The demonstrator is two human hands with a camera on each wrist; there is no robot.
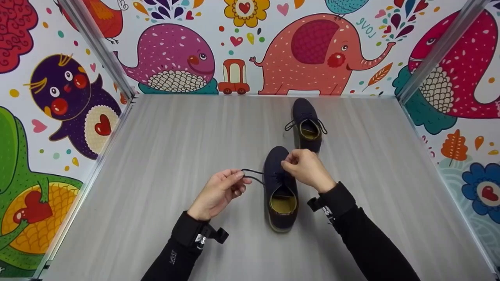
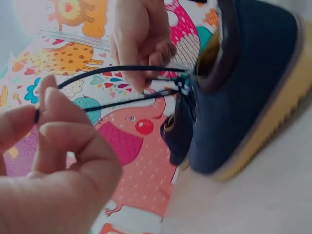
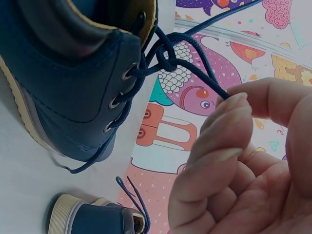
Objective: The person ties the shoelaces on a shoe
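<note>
A dark navy lace-up shoe [image 1: 276,162] with a yellowish insole stands upright on the floor, toe pointing away. To its left, my left hand [image 1: 219,192] pinches a dark shoelace [image 2: 122,69] between thumb and finger; two strands stretch from the fingers to the shoe. My right hand [image 1: 310,169], just over the shoe's right side, pinches a loop of lace [image 3: 207,83] between thumb and fingertips. Both sides meet at a knot [image 3: 168,61] above the eyelets. Part of the shoe's front right is covered by the right hand in the head view.
A second navy shoe [image 1: 302,111] stands farther back to the right, its laces spread to both sides. Printed cartoon panels [image 1: 175,54] in metal frames [image 1: 97,47] wall the grey floor [image 1: 175,136] at the back and sides.
</note>
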